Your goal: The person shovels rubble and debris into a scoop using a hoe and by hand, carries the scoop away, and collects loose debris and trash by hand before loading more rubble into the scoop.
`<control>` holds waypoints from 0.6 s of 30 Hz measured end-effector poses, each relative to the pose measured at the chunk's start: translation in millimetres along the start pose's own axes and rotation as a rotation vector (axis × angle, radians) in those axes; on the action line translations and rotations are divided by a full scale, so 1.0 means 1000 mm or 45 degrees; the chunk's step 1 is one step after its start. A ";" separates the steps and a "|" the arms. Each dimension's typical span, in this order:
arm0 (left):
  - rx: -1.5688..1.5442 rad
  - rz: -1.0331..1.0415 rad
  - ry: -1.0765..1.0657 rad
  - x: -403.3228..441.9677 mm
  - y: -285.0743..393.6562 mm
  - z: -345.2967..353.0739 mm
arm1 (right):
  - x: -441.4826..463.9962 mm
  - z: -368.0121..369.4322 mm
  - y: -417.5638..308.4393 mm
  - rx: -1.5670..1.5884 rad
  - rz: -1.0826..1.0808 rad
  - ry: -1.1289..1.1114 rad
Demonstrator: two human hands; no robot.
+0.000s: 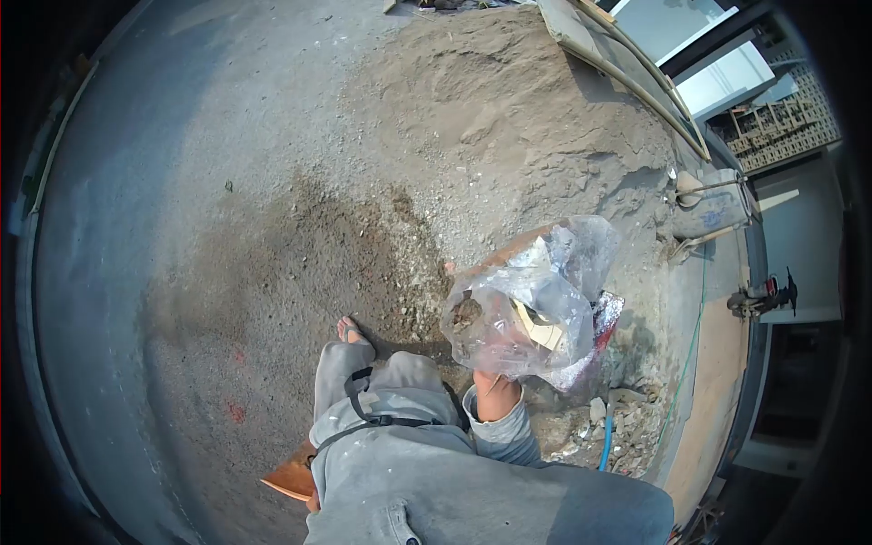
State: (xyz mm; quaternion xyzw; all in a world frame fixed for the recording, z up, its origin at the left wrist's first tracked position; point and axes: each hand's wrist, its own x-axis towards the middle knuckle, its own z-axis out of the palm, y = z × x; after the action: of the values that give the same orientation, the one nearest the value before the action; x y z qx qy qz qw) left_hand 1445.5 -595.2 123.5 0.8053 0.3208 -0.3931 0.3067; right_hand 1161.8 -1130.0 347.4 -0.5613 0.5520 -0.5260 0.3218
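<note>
My right hand (495, 396) is closed on a large clear plastic bag (572, 313), its fingers partly hidden by the plastic. Inside the bag lie a cream piece (538, 327) and other contents I cannot make out. A shiny silver and red sheet (604, 336) shows at the bag's right side. Low on the left, only a small part of my left hand (313, 501) shows beside my shirt, at the edge of a flat orange-brown object (292, 472), which it seems to hold.
Dark, damp gravel (309, 263) covers the ground ahead, with a sand pile (509, 100) beyond. At the right are a wheelbarrow (713, 213), leaning boards (627, 68), rubble (627, 436) and a blue pipe (607, 440).
</note>
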 end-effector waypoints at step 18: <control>0.268 0.726 0.608 -0.039 0.598 0.191 | 0.354 0.300 0.023 1.394 0.579 0.199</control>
State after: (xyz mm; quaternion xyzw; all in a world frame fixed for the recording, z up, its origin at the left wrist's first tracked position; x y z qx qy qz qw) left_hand 1796.0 -1110.8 204.0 0.9581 0.1041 -0.1242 0.2361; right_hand 1381.2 -1539.4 337.1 -0.1412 0.3289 -0.6917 0.6272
